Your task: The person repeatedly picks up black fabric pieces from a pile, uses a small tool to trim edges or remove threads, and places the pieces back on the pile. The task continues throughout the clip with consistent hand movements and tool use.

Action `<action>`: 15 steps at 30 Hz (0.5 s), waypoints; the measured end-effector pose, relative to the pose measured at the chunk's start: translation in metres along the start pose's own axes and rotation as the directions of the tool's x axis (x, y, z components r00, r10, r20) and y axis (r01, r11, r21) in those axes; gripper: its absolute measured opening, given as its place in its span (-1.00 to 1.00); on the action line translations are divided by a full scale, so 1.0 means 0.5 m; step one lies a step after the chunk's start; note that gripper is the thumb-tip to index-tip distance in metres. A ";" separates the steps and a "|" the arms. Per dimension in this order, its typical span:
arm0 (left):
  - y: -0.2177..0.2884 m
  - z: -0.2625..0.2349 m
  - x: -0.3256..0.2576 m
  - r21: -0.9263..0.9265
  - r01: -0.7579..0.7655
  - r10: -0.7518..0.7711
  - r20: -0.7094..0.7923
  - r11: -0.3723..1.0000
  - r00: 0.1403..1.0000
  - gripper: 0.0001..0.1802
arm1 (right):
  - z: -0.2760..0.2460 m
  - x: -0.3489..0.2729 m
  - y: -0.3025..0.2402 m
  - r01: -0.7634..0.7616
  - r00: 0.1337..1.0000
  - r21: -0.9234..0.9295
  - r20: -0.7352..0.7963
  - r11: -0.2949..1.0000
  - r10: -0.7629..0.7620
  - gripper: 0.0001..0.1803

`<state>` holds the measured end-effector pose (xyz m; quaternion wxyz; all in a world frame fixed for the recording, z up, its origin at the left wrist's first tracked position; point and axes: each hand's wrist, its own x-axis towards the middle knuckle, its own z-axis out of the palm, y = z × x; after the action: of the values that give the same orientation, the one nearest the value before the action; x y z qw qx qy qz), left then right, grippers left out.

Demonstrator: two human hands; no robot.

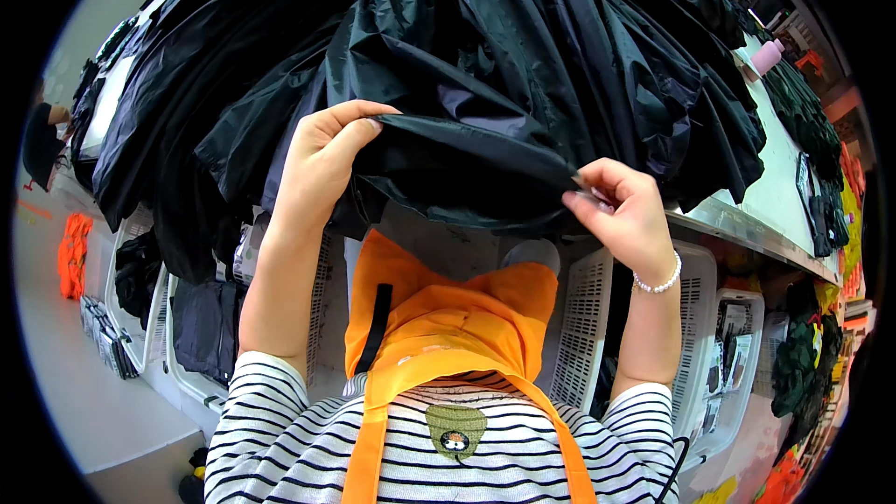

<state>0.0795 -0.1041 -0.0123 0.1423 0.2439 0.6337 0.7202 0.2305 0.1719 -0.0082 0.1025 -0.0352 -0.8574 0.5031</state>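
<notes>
A big heap of shiny black fabric [485,56] spreads across the work surface in front of me and hangs over its near edge. My left hand [327,145] pinches the edge of one black piece between thumb and forefinger. The right hand [618,201], with a pearl bracelet [658,280] at its wrist, grips the same edge farther right, fingers bent together. Between them the edge is stretched, and below it the fabric opens into a dark fold [467,173]. Whether the right fingers also hold something small cannot be made out.
White plastic baskets [583,327] stand under the table on both sides, some with dark folded items [207,327]. A pink bottle [766,58] is on the white table [779,187] at right. Orange items [75,254] lie at far left. My orange apron [448,317] hangs below my hands.
</notes>
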 end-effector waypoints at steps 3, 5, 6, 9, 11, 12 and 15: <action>-0.004 0.016 0.003 -0.041 -0.003 0.003 0.013 0.999 1.000 -0.75 | -0.011 0.004 0.006 0.002 0.998 0.115 -0.058 0.993 0.005 -0.89; 0.002 0.027 0.006 -0.043 0.014 -0.012 0.036 0.999 0.999 -0.76 | -0.012 0.001 -0.002 0.089 0.981 0.039 -0.176 0.995 -0.081 -0.82; 0.007 0.030 0.005 -0.037 0.023 -0.022 0.045 0.999 0.999 -0.76 | -0.007 0.000 -0.018 0.159 0.949 0.063 -0.283 0.985 -0.135 -0.77; 0.007 0.033 -0.005 0.205 -0.065 0.042 0.112 0.977 0.993 -0.78 | 0.007 0.022 -0.102 0.347 0.901 -0.213 -0.193 0.913 -0.388 -0.59; 0.009 0.052 -0.022 0.256 -0.117 0.094 0.102 0.960 0.990 -0.80 | 0.074 0.055 -0.136 0.493 0.850 -0.255 -0.065 0.832 -0.523 -0.61; 0.020 0.058 -0.031 0.334 -0.136 0.110 0.093 0.933 0.990 -0.80 | 0.100 0.076 -0.129 0.568 0.809 -0.232 -0.017 0.790 -0.587 -0.64; 0.046 0.060 -0.056 0.575 -0.233 0.212 0.105 0.784 0.972 -0.71 | 0.110 0.124 -0.119 0.489 0.871 -0.330 0.137 0.807 -0.472 -0.88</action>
<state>0.1213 -0.0968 0.0079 -0.0145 0.3611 0.7880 0.4984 0.1607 0.1057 0.0259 0.1974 0.1772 -0.9167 0.2987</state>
